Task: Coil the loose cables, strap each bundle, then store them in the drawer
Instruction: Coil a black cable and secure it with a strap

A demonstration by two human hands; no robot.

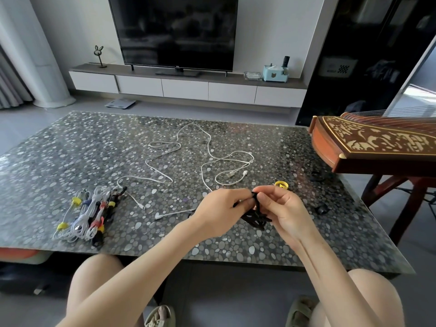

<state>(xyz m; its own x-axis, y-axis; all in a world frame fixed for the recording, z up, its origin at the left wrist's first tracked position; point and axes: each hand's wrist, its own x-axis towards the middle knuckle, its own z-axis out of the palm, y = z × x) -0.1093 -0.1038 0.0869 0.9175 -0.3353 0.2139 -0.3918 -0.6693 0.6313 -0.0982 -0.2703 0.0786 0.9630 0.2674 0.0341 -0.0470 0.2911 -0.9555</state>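
A black cable [254,221] is held just above the table [70,147], near its front edge and right of centre. Its top is pinched between the left hand [219,213] and the right hand [283,208], with the fingers of both curled round it. Its loops hang between the palms and are partly hidden, so their number cannot be told.

Strapped bundles [87,215] are laid at the table's front left, bound with yellow, red and blue straps. White cables [207,147] are spread loose over the table's middle, and one end is covered by the left hand. A yellow strap roll [282,184] is seen on the table just behind the right hand. A small black item [322,209] near the table's right edge cannot be made out.

Beyond the table the drawers [184,88] are closed, and their contents are hidden. Tissue is held in a blue box [271,75] above them.
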